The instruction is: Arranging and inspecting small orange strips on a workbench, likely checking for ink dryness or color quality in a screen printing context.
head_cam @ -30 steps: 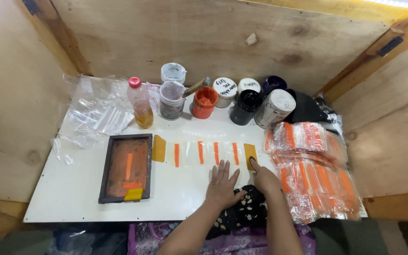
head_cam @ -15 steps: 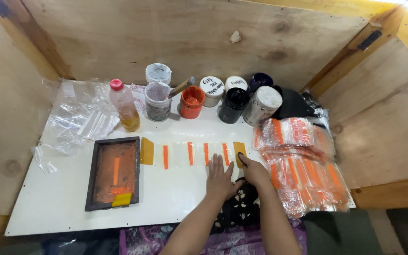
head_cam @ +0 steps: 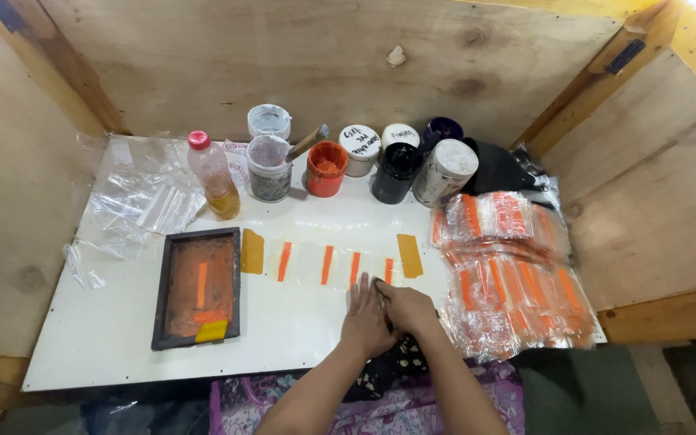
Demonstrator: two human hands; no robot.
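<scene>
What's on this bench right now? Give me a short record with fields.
Surface: white table
Left hand: flat on the table by the clear strip with orange bars
Right hand: at the strip's near edge, fingers pinched; what it holds cannot be told
Left side: dark framed screen, orange-stained
Back row: paint pots, capped bottle
Right side: printed clear bags

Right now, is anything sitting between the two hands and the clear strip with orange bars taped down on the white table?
Nothing visible does. The left hand and right hand are already at the near edge of the clear strip with orange bars. The dark printing frame lies off to the left, the stack of orange-printed bags to the right.
</scene>
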